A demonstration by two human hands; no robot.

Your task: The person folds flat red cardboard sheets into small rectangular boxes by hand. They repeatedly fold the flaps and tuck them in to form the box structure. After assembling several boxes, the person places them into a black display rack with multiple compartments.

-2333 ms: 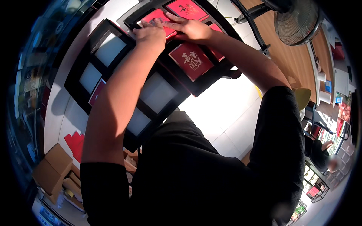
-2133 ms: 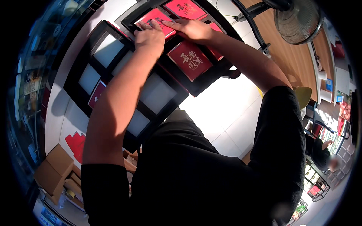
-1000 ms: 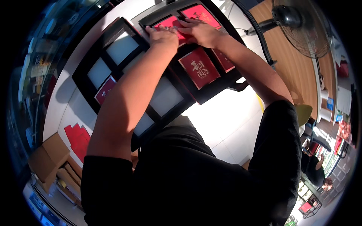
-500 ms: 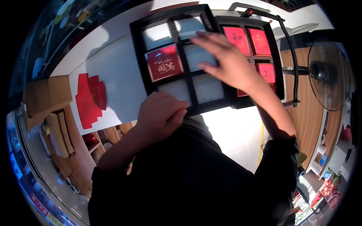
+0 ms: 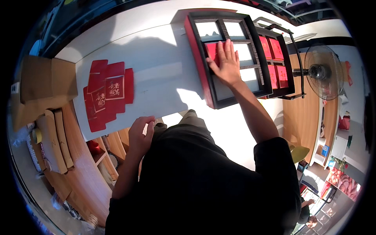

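Observation:
My right hand (image 5: 227,65) lies flat with its fingers spread over a red square packet (image 5: 212,49) in one compartment of a black divided tray (image 5: 256,58). The palm covers part of the packet. Pale bottoms show in the tray's other compartments, and its outer left side is red. My left hand (image 5: 140,132) hovers by the table's near edge, loosely curled, with thumb and fingers apart and nothing between them. Several flat, unfolded red cardboard blanks (image 5: 111,76) with gold print overlap on the white tabletop left of the tray.
A second black tray (image 5: 288,83) with several red packets stands to the right, below a black bar frame (image 5: 300,62). Beyond it is a fan (image 5: 323,72). A brown carton (image 5: 47,80) sits at the left end of the white table (image 5: 156,94), with wooden shelving (image 5: 88,172) underneath.
The right hand has come down onto the red packet. My left hand has left the tray's near edge. The view has shifted, so tray and cardboard blanks appear farther right.

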